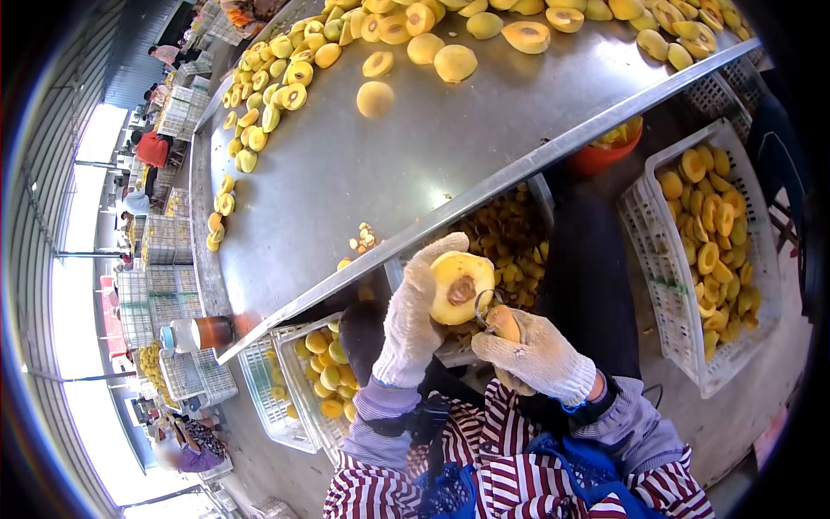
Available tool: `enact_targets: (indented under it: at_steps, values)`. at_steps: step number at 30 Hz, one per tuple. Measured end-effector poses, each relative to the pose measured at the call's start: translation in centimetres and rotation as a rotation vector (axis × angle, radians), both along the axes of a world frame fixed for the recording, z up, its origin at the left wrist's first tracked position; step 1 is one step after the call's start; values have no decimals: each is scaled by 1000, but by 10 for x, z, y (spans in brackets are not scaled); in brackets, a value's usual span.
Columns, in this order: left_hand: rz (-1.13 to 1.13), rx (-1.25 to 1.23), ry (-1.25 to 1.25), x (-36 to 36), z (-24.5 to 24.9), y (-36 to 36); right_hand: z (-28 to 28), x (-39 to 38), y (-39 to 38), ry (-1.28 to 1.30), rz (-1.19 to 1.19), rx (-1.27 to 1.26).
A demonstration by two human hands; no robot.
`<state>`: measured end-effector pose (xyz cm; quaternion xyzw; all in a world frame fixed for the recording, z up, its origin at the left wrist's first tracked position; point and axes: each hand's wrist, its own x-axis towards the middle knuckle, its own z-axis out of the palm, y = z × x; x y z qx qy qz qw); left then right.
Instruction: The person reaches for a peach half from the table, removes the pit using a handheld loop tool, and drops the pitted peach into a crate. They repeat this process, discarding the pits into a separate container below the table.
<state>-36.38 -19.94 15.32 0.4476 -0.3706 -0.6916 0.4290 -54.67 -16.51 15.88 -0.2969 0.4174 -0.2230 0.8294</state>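
Our gloved left hand (411, 320) is curled around 1 peach half (461, 287), held cut side up just below the steel table (346, 164) edge, with its brown pit showing. Our gloved right hand (540, 355) is closed on a pitting tool (504, 323), whose loop touches the half's rim, though the fist hides most of the handle. Behind our hands, the table edge partly covers a heap of fruit pieces (510, 238).

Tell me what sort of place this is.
Probably a fruit-processing workshop: a long steel table strewn with halved peaches, white crates of halves, and the left hand holding a peach half.
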Motion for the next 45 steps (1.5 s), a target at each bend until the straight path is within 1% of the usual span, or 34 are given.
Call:
enact_targets:
  at_steps: [3,6,9,10,13,14,17,18,19,21,22,25,26,27,28,29,31,35,38,42,45]
  values:
    - [-39,-52,-93,-1,-1,7,-1,1,-2,95,47,-68]
    - [-20,-124,-203,-8,6,13,-11,6,4,129,0,-176]
    - [32,-242,-402,-14,3,23,-11,9,8,136,5,-199]
    - [9,-232,-395,-13,9,20,-9,8,8,119,24,-180]
    - [-58,-86,-262,-13,19,12,-4,6,7,81,72,-125]
    - [-55,-14,-159,-12,14,13,-3,5,5,73,81,-109]
    - [31,-24,-25,-17,9,18,0,-1,-1,2,-16,-24]
    - [71,41,97,-18,8,21,0,-3,0,-30,-64,14]
    - [55,124,21,-15,2,19,-4,-3,1,-110,-207,65]
    - [-3,182,-10,-6,-5,33,-8,-8,1,-107,-239,78]
    - [-8,270,1,1,-10,36,-7,-8,0,-87,-239,75]
    - [20,197,22,6,-11,39,-1,-6,1,-51,-208,91]
    - [104,223,120,-1,-3,38,2,-5,1,-54,-185,105]
    - [156,193,226,0,-6,37,5,-3,0,-57,-164,118]
    - [177,178,290,2,-11,36,9,-2,-2,-21,-84,122]
    - [194,165,356,3,-15,34,3,-1,0,-42,-4,75]
    - [220,178,320,-1,-10,33,-3,5,2,103,71,-112]
    - [331,135,320,-12,-11,29,-8,6,1,153,152,-147]
    - [345,89,367,-16,-13,31,-8,10,1,173,159,-190]
    - [335,27,256,-24,-10,33,-11,11,3,204,140,-231]
    - [346,-51,226,-32,-8,37,-9,11,2,182,132,-161]
